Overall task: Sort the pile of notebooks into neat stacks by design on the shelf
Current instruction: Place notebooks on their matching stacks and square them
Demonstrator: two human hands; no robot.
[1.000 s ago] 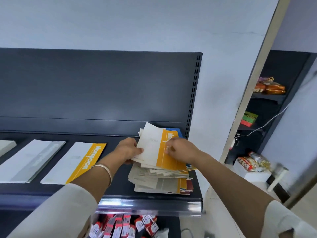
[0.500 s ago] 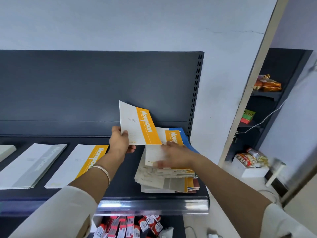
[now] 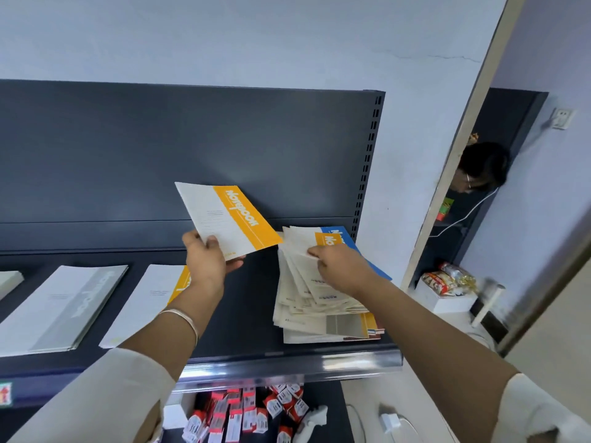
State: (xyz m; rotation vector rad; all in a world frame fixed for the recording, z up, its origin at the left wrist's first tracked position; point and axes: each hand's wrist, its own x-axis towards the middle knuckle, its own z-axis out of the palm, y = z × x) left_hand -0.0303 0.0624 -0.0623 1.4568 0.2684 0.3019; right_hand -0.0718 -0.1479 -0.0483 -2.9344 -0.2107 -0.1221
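Note:
My left hand (image 3: 206,260) grips a white notebook with an orange band (image 3: 225,219) by its lower corner, held up in the air above the dark shelf (image 3: 249,314). To its right lies the messy pile of notebooks (image 3: 319,311); my right hand (image 3: 339,266) pinches the edge of the top ones, where another orange-banded cover (image 3: 326,239) and a blue one (image 3: 347,239) show. On the shelf to the left lie a white-and-orange notebook stack (image 3: 144,302) and a grey-banded stack (image 3: 60,311).
A third pale stack (image 3: 8,281) peeks in at the far left. Below the shelf edge (image 3: 319,362) sits a bin of red and white packets (image 3: 243,414). A person's head (image 3: 483,169) shows behind the doorway at right, beside shelves with snacks (image 3: 444,279).
My left hand has lifted the orange-banded notebook off the pile and carried it up and to the left. My right hand stayed on the pile and took hold of the upper covers.

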